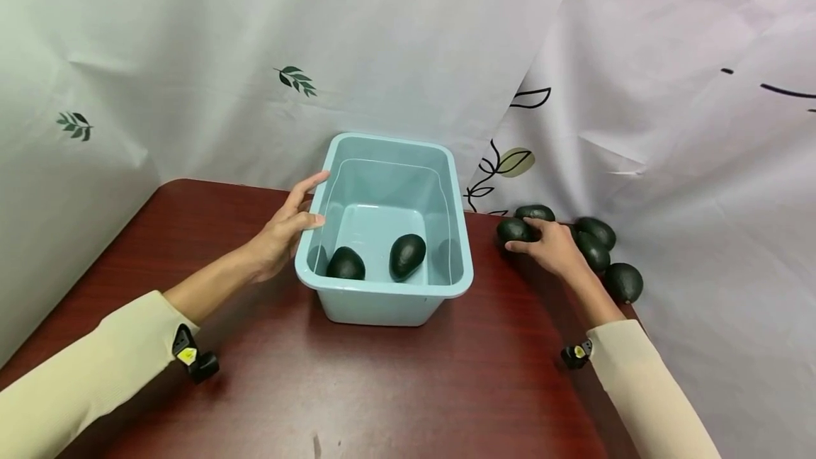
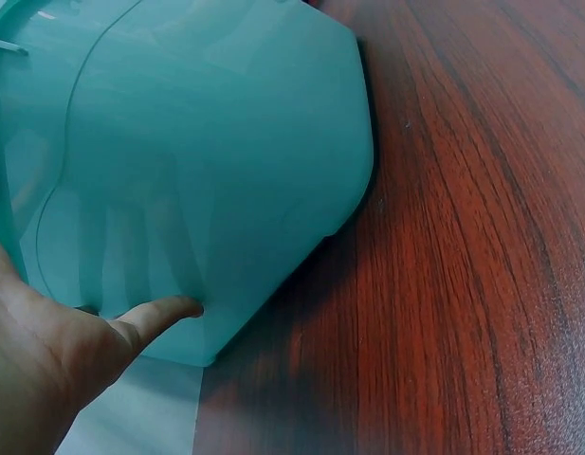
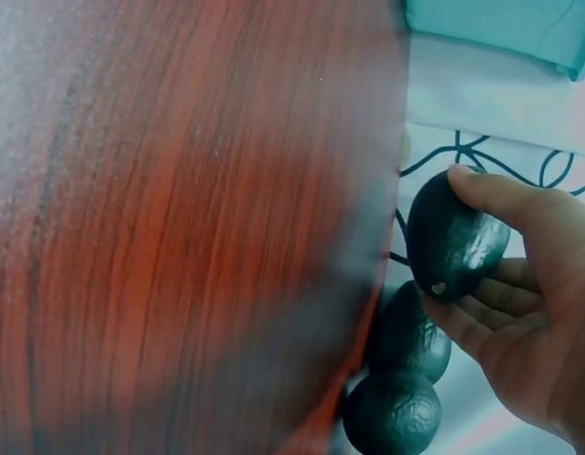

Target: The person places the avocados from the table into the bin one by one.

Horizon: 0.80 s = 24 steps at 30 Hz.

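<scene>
The avocado (image 1: 513,229) in my right hand (image 1: 556,246) is dark green, almost black, with pebbly skin and a small pale mark near one end; it sits at the far right of the red-brown tabletop (image 1: 395,388), its long axis lying roughly left to right in the head view, and my grip curls around it. Four more avocados (image 1: 623,282) cluster just beside it. My left hand (image 1: 284,231) rests with straight fingers against the left wall of the light blue plastic bin (image 1: 459,232), which holds two avocados (image 1: 406,255); I can read no writing.

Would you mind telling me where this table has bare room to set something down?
Bare table lies in front of the bin, between both sleeves. It is crowded at the far right corner, where the right hand grips one of the avocados.
</scene>
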Each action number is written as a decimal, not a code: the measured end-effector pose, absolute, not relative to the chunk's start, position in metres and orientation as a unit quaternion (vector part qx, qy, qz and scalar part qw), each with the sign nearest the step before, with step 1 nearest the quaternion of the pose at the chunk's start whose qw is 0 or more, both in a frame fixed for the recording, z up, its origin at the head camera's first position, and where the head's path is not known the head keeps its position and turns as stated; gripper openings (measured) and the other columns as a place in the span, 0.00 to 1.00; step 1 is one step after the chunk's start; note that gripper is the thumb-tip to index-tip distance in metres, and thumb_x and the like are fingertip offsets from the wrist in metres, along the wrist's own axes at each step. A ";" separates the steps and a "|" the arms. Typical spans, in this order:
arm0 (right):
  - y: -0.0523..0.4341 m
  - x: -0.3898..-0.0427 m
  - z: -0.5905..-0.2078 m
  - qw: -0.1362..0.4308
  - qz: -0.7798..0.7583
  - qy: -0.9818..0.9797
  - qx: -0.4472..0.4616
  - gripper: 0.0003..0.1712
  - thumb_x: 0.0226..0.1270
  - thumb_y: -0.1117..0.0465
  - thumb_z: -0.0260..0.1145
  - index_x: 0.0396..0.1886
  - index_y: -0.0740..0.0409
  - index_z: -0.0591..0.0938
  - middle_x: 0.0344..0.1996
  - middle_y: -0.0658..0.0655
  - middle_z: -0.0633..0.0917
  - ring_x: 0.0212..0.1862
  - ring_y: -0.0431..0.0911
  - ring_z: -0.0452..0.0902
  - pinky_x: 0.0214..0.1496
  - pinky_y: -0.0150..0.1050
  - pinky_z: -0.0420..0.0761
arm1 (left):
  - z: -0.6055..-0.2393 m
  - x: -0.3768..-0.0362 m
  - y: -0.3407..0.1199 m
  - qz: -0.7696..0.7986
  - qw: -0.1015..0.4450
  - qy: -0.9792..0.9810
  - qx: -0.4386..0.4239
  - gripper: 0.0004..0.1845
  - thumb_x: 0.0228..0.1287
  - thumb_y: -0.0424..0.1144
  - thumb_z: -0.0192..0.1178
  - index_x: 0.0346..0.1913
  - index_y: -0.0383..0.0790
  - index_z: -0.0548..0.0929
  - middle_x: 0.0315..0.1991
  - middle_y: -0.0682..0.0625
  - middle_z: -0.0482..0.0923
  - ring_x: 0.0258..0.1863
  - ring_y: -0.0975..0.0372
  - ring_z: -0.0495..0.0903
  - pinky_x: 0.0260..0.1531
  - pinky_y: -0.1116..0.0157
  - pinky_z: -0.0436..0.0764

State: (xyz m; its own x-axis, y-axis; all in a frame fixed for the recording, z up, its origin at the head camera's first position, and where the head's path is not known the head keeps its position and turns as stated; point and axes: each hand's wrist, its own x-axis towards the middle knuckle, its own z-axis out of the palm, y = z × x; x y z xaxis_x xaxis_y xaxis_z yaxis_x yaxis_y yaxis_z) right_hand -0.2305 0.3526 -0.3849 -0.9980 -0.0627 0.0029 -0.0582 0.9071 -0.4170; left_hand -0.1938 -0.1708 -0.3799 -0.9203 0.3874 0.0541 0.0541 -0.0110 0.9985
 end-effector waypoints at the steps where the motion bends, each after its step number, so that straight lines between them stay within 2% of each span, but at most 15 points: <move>1: 0.353 -0.230 -0.385 0.002 -0.217 0.976 -0.029 0.54 0.70 0.37 0.80 0.83 0.67 0.74 0.78 0.78 0.76 0.82 0.74 0.69 0.80 0.72 0.72 | -0.380 -0.194 -0.171 0.694 0.120 0.692 0.160 0.45 0.78 0.41 0.50 0.92 0.68 0.49 0.81 0.39 0.56 0.70 0.46 0.73 0.59 0.57 0.88; 8: 0.351 -0.225 -0.382 -0.032 -0.251 0.967 -0.023 0.52 0.69 0.36 0.80 0.81 0.65 0.78 0.73 0.75 0.83 0.75 0.71 0.78 0.74 0.69 0.78 | -0.380 -0.195 -0.170 0.698 0.117 0.688 0.161 0.45 0.77 0.41 0.50 0.92 0.66 0.49 0.76 0.48 0.60 0.67 0.53 0.75 0.60 0.59 0.88; 16: 0.344 -0.216 -0.370 -0.046 -0.290 0.956 -0.016 0.53 0.69 0.36 0.81 0.82 0.62 0.77 0.69 0.72 0.87 0.71 0.67 0.85 0.71 0.66 0.82 | -0.378 -0.195 -0.169 0.699 0.112 0.688 0.160 0.45 0.77 0.40 0.50 0.92 0.67 0.51 0.75 0.48 0.62 0.66 0.54 0.77 0.59 0.59 0.88; 24: 0.342 -0.211 -0.364 -0.061 -0.299 0.952 -0.016 0.51 0.69 0.36 0.81 0.82 0.60 0.78 0.68 0.71 0.88 0.69 0.66 0.87 0.70 0.66 0.83 | -0.378 -0.194 -0.169 0.703 0.123 0.682 0.161 0.45 0.78 0.40 0.50 0.92 0.67 0.49 0.77 0.47 0.60 0.65 0.56 0.78 0.59 0.59 0.89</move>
State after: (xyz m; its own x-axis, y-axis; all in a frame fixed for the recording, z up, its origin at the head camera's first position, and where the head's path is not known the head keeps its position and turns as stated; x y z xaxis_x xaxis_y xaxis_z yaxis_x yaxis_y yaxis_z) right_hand -0.2114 0.3417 -0.3644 -0.9921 0.0055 0.1257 -0.0674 0.8204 -0.5678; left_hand -0.1941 -0.1694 -0.3779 -0.9180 0.3924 0.0577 0.0460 -0.0392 0.9982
